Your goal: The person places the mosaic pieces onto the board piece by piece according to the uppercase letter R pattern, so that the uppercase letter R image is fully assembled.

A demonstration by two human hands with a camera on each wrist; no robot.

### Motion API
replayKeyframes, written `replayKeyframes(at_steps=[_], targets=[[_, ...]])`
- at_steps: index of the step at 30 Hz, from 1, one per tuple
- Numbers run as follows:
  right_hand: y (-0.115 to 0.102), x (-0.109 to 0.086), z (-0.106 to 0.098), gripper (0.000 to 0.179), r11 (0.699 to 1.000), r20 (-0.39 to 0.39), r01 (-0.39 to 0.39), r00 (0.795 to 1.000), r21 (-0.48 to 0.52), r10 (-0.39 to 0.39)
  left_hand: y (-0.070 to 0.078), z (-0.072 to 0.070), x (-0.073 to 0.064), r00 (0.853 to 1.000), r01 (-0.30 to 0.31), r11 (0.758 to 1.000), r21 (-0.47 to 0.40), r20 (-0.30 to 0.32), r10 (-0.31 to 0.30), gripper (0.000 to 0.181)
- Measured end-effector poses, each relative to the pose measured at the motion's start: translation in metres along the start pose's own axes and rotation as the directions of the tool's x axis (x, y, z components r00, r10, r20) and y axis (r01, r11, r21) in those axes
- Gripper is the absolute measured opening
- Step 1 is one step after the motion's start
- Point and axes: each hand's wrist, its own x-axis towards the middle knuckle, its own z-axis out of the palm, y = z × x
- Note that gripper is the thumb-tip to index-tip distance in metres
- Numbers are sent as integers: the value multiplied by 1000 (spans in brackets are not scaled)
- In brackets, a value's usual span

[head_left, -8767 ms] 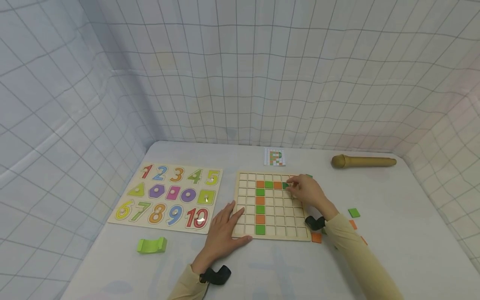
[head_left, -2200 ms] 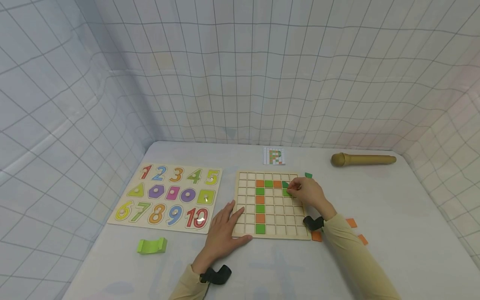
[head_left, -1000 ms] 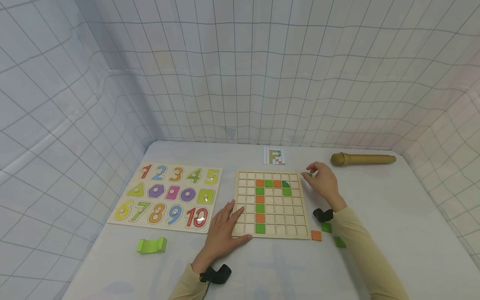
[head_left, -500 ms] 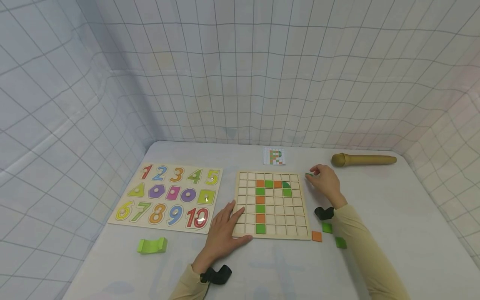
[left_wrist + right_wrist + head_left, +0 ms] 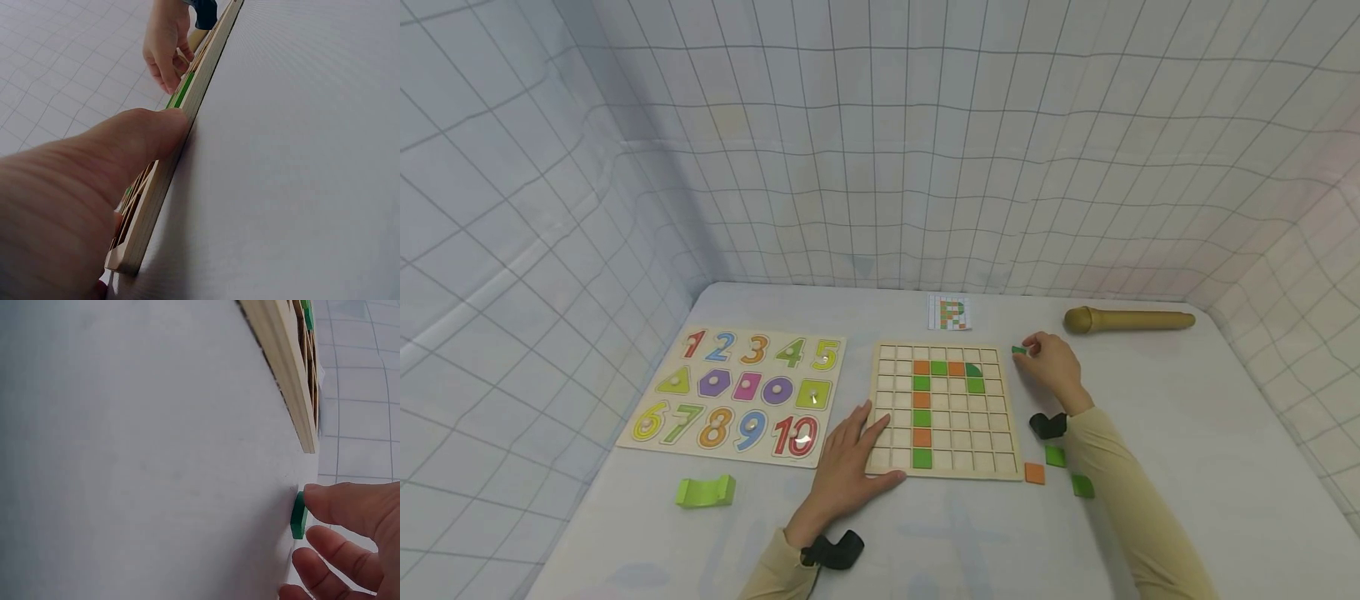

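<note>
A wooden grid board point(image 5: 946, 467) lies flat on the table, with orange and green tiles set in an upright column, a top row and one cell below the row's right end. My left hand point(image 5: 844, 467) rests spread over the board's left front corner, its thumb along the front edge in the left wrist view. Beyond the board's far right corner, my right hand point(image 5: 1051, 367) pinches a small dark green tile point(image 5: 299, 515) between thumb and fingertips, low at the table. A rounded dark green tile point(image 5: 973, 370) fills the top row's right end.
A pattern card point(image 5: 950, 313) lies behind the board. Left are a number puzzle board point(image 5: 718, 383) and a green curved block point(image 5: 705, 492). An orange tile point(image 5: 1034, 473) and green tiles point(image 5: 1056, 456) lie near the right forearm. A brown microphone-shaped object point(image 5: 1131, 321) lies back right.
A green tile now sits below the rounded one in the grid. My right hand has left the board for the dark green tile at its far right corner. The left hand stays put.
</note>
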Motion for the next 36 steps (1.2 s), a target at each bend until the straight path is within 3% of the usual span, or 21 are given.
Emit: replayKeyframes(at_steps=[11, 20, 30, 36], targets=[[-1, 1, -2, 32, 999, 51, -17, 999, -34, 19, -1, 1, 0, 1000, -15, 1000, 4, -14, 15, 81], [1, 0, -2, 26, 998, 83, -52, 995, 34, 50, -1, 1, -1, 1000, -18, 1000, 0, -15, 18, 79], [5, -8, 1, 21, 994, 14, 16, 1000, 111, -18, -1, 1, 0, 1000, -22, 1000, -7, -19, 22, 78], [-2, -15, -1, 20, 980, 18, 70, 997, 188, -75, -2, 1, 0, 998, -43, 999, 0, -39, 43, 79]])
